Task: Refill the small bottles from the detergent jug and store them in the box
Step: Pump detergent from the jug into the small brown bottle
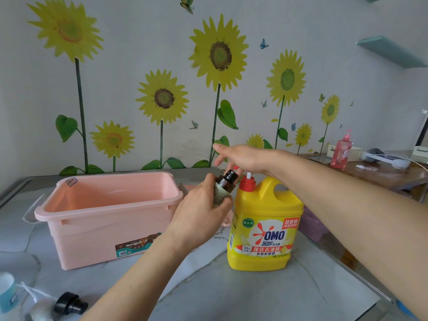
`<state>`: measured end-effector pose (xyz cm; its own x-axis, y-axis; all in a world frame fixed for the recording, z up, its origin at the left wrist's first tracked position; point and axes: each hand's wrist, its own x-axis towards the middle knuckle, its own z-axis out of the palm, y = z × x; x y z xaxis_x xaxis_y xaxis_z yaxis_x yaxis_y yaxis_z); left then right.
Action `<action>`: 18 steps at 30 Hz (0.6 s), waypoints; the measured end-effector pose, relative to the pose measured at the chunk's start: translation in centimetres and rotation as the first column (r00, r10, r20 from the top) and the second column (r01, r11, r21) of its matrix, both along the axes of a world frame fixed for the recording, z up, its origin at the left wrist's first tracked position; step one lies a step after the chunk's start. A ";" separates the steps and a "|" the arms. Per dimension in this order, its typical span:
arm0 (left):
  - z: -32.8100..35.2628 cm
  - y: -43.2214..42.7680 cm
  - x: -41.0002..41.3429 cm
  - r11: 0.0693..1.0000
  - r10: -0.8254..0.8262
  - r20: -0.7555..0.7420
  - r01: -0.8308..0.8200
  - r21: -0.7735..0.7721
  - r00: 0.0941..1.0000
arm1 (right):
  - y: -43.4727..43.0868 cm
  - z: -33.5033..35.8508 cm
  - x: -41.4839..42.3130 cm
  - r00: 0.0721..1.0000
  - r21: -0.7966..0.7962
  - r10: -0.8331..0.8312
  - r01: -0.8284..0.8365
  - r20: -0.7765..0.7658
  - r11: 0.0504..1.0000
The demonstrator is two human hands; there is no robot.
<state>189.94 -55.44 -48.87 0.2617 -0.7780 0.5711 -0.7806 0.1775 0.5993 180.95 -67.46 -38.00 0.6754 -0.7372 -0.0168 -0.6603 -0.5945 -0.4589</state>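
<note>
Can see only the neck and open mouth of the bottle (pixel 228 179); otherwise covered by the left hand (pixel 201 216). Cannot read its label. Cannot see the pump head on the jug (pixel 264 225), apart from the white stem: hidden under the right hand (pixel 245 158). Cannot identify the pink piece (pixel 228 219) between left hand and jug, nor the purple thing (pixel 312 224) behind the right forearm. Cannot read the small print on the box (pixel 108 210) sticker. Bottom left: cut off at the edge, a blurred blue-and-white container (pixel 7 293). Beside the black cap (pixel 69 303), a blurred clear item (pixel 41 311), not identifiable. Too small to read: label on the pink dispenser (pixel 341 151).
</note>
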 end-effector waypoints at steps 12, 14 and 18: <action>0.1 -0.1 0.1 1.000 0.010 -0.005 -0.010 0.002 1.000 | 0.0 -0.4 0.1 1.000 -0.029 -0.004 0.004 -0.001 1.000; 0.1 -0.1 0.2 1.000 0.011 -0.006 -0.011 0.004 1.000 | 0.2 -0.8 0.2 0.999 -0.069 -0.011 0.008 -0.041 0.998; 0.0 0.0 0.2 1.000 0.015 -0.003 -0.015 0.014 1.000 | 0.5 0.2 0.2 0.997 0.004 -0.004 0.004 -0.073 1.000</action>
<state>190.09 -55.48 -48.89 0.2749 -0.7821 0.5593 -0.7811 0.1575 0.6042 181.17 -66.98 -37.83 0.6696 -0.7395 -0.0688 -0.6942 -0.5902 -0.4120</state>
